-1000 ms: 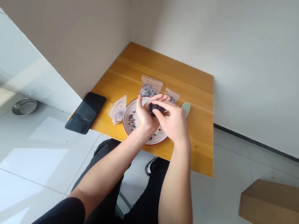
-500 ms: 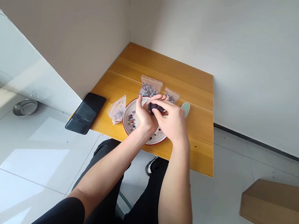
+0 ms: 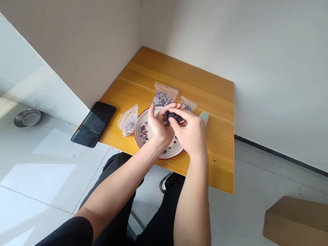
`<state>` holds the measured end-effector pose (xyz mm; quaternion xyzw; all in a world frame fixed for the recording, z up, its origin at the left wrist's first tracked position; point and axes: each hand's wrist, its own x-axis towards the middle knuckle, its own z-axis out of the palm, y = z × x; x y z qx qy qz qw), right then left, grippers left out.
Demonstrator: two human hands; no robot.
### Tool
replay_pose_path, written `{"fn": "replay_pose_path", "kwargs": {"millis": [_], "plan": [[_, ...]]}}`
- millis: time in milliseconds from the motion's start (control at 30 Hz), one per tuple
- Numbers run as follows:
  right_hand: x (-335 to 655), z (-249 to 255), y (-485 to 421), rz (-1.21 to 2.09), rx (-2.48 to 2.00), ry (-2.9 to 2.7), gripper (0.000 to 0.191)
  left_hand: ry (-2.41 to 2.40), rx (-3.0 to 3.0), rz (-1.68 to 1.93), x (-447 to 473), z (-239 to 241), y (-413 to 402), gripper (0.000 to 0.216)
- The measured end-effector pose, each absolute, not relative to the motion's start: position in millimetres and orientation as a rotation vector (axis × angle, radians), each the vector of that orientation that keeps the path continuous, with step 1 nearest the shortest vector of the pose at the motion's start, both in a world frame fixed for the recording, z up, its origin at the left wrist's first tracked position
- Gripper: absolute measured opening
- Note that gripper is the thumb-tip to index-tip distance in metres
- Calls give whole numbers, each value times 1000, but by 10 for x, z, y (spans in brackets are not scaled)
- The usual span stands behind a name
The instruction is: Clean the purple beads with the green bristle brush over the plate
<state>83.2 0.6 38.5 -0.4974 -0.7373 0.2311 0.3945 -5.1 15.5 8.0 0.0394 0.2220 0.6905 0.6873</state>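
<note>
Both hands met on a dark purple clump of small beads (image 3: 173, 117), held just above the round white red-rimmed plate (image 3: 174, 155) on the wooden counter (image 3: 210, 147). The left hand (image 3: 157, 124) was cupped under it with fingers curled up, and the right hand (image 3: 192, 134) had its fingertips pinched on top. The step looked like picking the clump apart; any next move called for a light, steady pinch kept over the plate beneath the hands.

Three bags are lying mid-frame: large bag (image 3: 164, 96), small bag (image 3: 188, 103), crumpled bag (image 3: 129, 119). One plate (image 3: 139, 129), one phone (image 3: 94, 123), one metal bowl (image 3: 27, 117) and one cardboard box (image 3: 306, 231) are showing. Left hand (image 3: 157, 127) and right hand (image 3: 191, 136) are holding one bead cluster (image 3: 173, 117).
</note>
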Motion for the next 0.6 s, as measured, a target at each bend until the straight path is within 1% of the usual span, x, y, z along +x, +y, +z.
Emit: {"fn": "replay_pose_path", "kwargs": {"millis": [167, 367, 600], "plan": [[860, 443, -19, 558, -1318, -1971, 33, 536, 37, 1528, -87, 117, 157, 60], [851, 459, -49, 689, -1296, -1983, 30, 535, 46, 1530, -71, 102, 155, 57], [852, 421, -12, 558, -1295, -1946, 33, 503, 91, 1530, -57, 91, 142, 57]]}}
